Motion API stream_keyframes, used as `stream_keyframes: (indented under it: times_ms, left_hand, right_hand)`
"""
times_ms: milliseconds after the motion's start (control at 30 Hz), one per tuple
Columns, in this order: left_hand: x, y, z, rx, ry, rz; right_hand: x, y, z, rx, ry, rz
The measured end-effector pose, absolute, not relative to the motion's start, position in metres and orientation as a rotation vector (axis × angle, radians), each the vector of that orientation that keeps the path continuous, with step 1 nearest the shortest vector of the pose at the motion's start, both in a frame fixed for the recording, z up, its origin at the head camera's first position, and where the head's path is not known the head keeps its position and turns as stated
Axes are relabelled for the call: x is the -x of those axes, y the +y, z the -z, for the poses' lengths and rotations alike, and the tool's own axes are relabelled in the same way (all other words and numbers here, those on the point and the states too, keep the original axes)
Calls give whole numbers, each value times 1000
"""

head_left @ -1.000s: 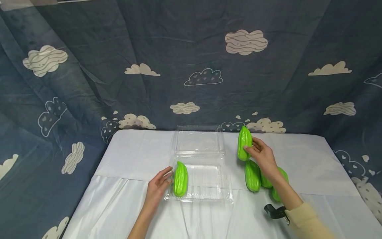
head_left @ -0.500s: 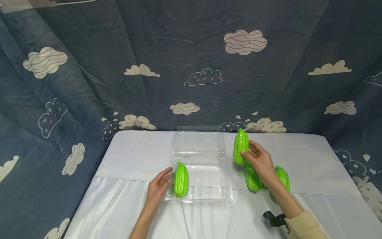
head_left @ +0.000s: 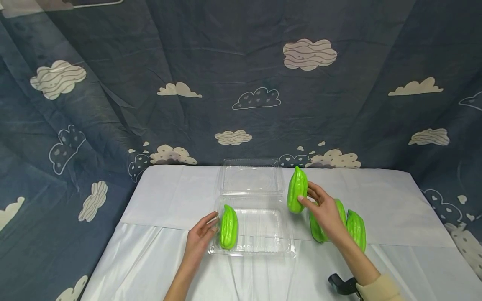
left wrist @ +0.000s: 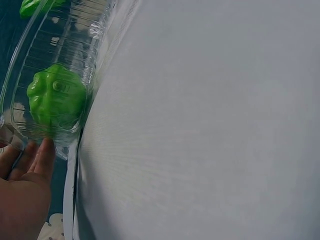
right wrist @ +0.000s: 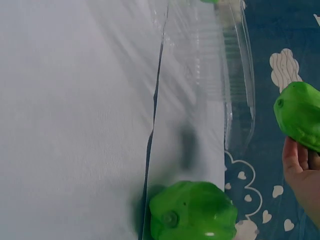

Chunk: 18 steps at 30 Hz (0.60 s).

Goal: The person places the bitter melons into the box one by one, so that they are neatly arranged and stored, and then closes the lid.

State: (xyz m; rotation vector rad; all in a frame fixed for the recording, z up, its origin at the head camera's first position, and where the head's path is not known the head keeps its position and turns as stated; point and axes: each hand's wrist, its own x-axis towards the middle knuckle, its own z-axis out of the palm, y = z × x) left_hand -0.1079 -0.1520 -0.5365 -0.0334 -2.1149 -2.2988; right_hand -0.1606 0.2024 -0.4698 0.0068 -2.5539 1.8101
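Green gourd (head_left: 296, 188) in hand, right by the clear tray (head_left: 260, 228)
Head: right grip (head_left: 325, 212) pinches it right of center; left grip (head_left: 199, 235), loose-fingered, sits by the tray's left edge. Left wrist: another gourd (left wrist: 57, 97) inside, upper left. Right wrist: held gourd at right edge; slick-looking skin could slip if that pinch loosens, imo.

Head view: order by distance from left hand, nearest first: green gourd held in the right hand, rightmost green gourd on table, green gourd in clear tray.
From the left hand:
1. Tray gourd: just right, inside the clear tray.
2. Held gourd: in the right hand, farther right.
3. Rightmost gourd: on the table, far right.
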Motion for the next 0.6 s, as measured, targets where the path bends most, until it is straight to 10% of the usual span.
stream_keyframes:
  times_ms: [600]
  left_hand:
    - [107, -152, 536, 76, -2140, 2251]
  right_hand:
    - [144, 185, 474, -147, -2450, -1989]
